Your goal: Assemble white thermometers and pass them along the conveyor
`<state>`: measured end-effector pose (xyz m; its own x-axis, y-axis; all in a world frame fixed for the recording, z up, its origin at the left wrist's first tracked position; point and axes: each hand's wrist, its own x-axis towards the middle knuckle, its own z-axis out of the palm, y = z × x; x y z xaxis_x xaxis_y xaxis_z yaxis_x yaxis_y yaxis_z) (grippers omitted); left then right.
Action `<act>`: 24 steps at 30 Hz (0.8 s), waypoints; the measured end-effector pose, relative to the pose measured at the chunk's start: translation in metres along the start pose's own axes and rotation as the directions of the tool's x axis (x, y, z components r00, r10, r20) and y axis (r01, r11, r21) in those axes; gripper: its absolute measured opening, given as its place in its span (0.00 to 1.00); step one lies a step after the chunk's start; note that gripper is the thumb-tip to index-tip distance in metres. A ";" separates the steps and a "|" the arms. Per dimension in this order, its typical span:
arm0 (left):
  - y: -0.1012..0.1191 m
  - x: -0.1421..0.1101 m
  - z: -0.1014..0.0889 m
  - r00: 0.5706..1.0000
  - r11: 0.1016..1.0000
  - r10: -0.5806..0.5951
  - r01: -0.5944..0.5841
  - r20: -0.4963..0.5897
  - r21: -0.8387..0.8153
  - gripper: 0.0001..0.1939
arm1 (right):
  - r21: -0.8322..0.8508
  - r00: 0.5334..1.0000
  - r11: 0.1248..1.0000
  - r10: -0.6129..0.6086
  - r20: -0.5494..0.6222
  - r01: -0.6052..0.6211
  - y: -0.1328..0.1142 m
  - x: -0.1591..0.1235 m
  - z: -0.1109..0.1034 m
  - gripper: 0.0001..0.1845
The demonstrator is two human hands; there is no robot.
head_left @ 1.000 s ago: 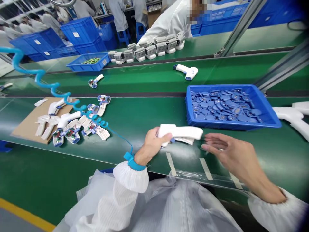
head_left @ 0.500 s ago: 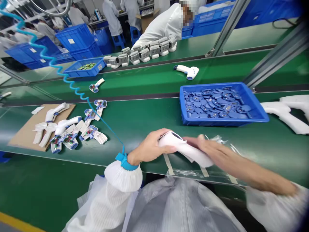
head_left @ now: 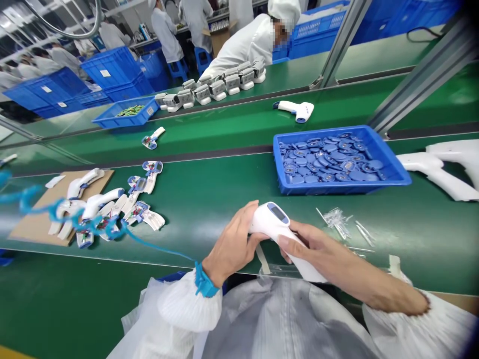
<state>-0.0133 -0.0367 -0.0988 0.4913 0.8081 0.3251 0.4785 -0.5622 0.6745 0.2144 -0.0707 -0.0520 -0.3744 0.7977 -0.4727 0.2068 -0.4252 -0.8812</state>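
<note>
While the left hand (head_left: 232, 247) and right hand (head_left: 322, 252) are curling around the white infrared thermometer (head_left: 279, 225), its smooth shell is risking a drop onto the green conveyor belt (head_left: 209, 214) should either grip loosen.

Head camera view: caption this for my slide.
Left hand and right hand hold a white infrared thermometer over a green assembly belt.
</note>
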 end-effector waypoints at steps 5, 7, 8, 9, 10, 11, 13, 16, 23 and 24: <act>0.009 0.013 -0.014 0.936 0.947 -0.273 0.302 0.221 -0.108 0.25 | -0.336 0.975 0.918 -0.224 -0.004 0.210 0.000 0.006 -0.010 0.24; 0.017 0.021 -0.018 0.878 0.900 -0.407 0.433 0.252 -0.057 0.24 | -0.366 0.929 0.883 -0.354 -0.109 0.293 -0.006 0.018 -0.007 0.22; 0.020 0.024 -0.019 0.872 0.890 -0.428 0.452 0.239 -0.054 0.22 | -0.376 0.892 0.872 -0.406 -0.198 0.313 -0.010 0.026 -0.003 0.22; 0.024 0.027 -0.018 0.883 0.894 -0.419 0.442 0.211 -0.076 0.21 | -0.400 0.844 0.858 -0.451 -0.291 0.321 -0.015 0.035 0.004 0.22; 0.027 0.030 -0.017 0.899 0.900 -0.398 0.421 0.186 -0.113 0.21 | -0.444 0.784 0.838 -0.494 -0.375 0.316 -0.019 0.044 0.011 0.23; 0.029 0.033 -0.016 0.909 0.902 -0.380 0.404 0.170 -0.149 0.22 | -0.506 0.716 0.808 -0.542 -0.440 0.302 -0.024 0.053 0.020 0.27; 0.031 0.036 -0.011 0.914 0.907 -0.355 0.387 0.194 -0.165 0.19 | -0.652 0.565 0.713 -0.659 -0.497 0.258 -0.030 0.066 0.034 0.33; 0.029 0.039 -0.006 0.906 0.944 -0.315 0.329 0.283 -0.002 0.12 | -0.819 0.435 0.528 -0.807 -0.400 0.227 -0.035 0.078 0.042 0.34; 0.030 0.052 -0.022 0.884 0.925 -0.378 0.374 0.275 0.071 0.16 | -0.695 0.390 0.668 -0.734 -0.556 0.266 -0.043 0.082 0.029 0.34; 0.030 0.052 -0.025 0.876 0.918 -0.385 0.396 0.291 0.024 0.17 | -0.668 0.406 0.696 -0.708 -0.579 0.261 -0.044 0.079 0.028 0.34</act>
<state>0.0081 -0.0075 -0.0454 0.4579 0.8730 -0.1681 0.6514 -0.2008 0.7317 0.1498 -0.0005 -0.0505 0.2250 0.8718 0.4351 0.6504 0.1981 -0.7333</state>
